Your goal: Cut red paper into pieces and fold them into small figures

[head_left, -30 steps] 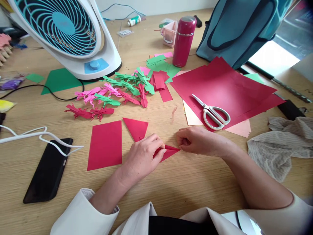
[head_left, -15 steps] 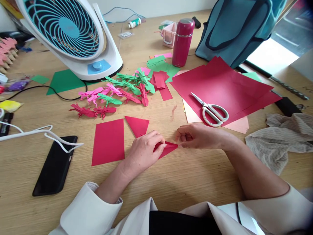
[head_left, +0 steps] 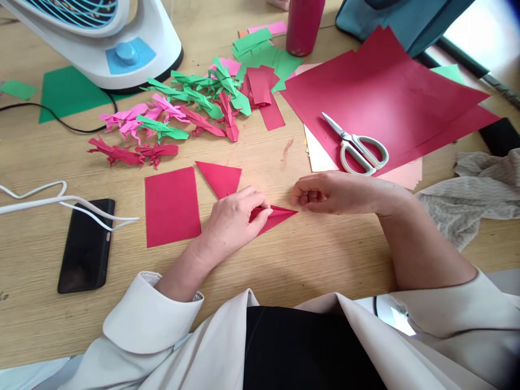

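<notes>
My left hand rests on the table, thumb and fingers closed on a folded piece of red paper. The paper has a long pointed end aimed right, with a fold standing up along it; its other end is hidden under my hand. Just beyond that point is my right hand, its fingers curled in and nothing visible in them. A red paper triangle lies behind my left hand, partly covered by it. To its left is a flat red paper rectangle.
Folded green, pink and red paper figures lie behind. Scissors rest on large red sheets at right. A phone with a white cable is at left. A fan, red flask and cloth surround these.
The camera view has tipped downward. My right hand has come off the tip of the folded paper and sits slightly to its right. My left hand keeps its hold.
</notes>
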`<state>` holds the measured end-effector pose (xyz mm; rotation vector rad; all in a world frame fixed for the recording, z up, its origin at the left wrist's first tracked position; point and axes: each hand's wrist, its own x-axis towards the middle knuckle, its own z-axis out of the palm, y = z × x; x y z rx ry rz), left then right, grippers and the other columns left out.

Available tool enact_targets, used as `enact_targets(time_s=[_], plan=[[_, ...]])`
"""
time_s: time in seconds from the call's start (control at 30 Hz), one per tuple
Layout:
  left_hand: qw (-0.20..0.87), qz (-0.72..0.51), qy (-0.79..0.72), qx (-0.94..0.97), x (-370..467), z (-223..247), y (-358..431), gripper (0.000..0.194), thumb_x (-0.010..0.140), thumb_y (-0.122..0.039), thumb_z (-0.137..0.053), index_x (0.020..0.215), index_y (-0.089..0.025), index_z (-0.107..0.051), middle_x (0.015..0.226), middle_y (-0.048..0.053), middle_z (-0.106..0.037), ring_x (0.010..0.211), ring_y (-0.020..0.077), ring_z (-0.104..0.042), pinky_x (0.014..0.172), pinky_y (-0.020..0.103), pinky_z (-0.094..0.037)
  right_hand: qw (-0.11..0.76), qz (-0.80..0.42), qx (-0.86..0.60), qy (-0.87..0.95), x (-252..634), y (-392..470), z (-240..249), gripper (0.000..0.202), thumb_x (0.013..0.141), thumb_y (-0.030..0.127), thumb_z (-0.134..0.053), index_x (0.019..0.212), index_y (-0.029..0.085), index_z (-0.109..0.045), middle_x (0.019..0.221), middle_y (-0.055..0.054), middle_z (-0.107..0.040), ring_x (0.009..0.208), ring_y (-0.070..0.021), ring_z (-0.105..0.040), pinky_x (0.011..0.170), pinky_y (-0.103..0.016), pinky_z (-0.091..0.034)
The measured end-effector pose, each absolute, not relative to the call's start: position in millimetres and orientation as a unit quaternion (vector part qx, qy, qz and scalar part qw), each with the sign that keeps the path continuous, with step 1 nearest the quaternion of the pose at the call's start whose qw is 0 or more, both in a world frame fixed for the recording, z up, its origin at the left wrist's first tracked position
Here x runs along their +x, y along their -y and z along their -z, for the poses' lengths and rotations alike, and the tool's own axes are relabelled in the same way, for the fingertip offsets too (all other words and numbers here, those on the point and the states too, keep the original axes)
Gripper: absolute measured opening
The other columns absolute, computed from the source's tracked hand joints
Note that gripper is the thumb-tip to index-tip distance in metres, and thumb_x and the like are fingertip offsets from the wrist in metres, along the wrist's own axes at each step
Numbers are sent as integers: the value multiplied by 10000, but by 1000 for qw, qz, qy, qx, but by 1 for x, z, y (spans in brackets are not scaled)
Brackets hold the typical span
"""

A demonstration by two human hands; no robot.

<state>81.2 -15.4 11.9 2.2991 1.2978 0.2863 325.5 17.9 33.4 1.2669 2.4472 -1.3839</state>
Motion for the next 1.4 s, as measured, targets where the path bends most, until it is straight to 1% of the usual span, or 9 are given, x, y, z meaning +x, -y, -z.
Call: enact_targets(time_s=[0.13,0.33,0.47,0.57,0.83,0.97,1.13,1.27,1.4], plan=[[237,-105,-475,841,81,-12,15,133,908,-266,-533,857,-206,-640,917,-3,-664,775,137,-604,630,260,-373,30,441,416,-795,325,-17,-34,234,778,123,-513,920,211,-677,826,-13,-662,689,-147,-545,614,-255,-358],[232,-95,-483,839,82,-14,15,130,901,-270,-540,841,-207,-637,904,1,-658,766,141,-607,612,261,-369,26,429,420,-799,323,-15,-34,256,763,113,-513,932,215,-676,847,-18,-668,725,-156,-565,630,-254,-369],[226,-88,-487,839,84,-14,15,135,898,-266,-534,825,-205,-630,881,6,-651,743,142,-597,586,259,-355,22,409,421,-809,320,-15,-34,240,774,120,-514,919,218,-679,833,-10,-665,708,-148,-551,619,-252,-345],[219,-89,-490,839,84,-13,14,136,896,-267,-533,817,-207,-626,876,7,-648,737,141,-592,578,255,-350,29,387,424,-818,317,-14,-34,193,773,120,-522,859,210,-669,799,-8,-647,694,-143,-532,609,-252,-321],[190,-84,-486,849,84,-12,14,115,888,-275,-541,834,-210,-618,892,2,-634,719,138,-575,534,255,-313,14,362,410,-837,315,-13,-30,168,770,102,-507,784,193,-646,781,-5,-618,655,-122,-495,607,-247,-307],[188,-76,-482,853,84,-13,15,110,885,-278,-546,845,-214,-627,929,5,-636,705,133,-570,516,255,-303,14,355,445,-822,311,-12,-29,164,773,125,-498,781,195,-646,731,-1,-625,635,-126,-488,601,-253,-300],[186,-74,-480,854,84,-13,16,113,883,-285,-550,837,-213,-625,935,5,-638,694,132,-567,503,259,-286,19,342,470,-814,306,-9,-29,147,731,106,-483,721,192,-602,687,6,-595,623,-127,-470,592,-254,-288],[189,-82,-481,852,84,-13,16,91,876,-274,-562,835,-214,-616,928,-5,-633,695,127,-563,505,258,-290,8,326,469,-821,305,-7,-29,128,730,98,-479,683,190,-554,672,11,-564,606,-119,-444,595,-255,-285],[193,-86,-481,851,84,-13,15,77,874,-264,-563,838,-217,-613,923,-8,-628,707,128,-566,516,255,-298,5,332,469,-818,305,-7,-29,120,738,102,-482,684,191,-543,659,21,-554,600,-115,-441,591,-254,-284]])
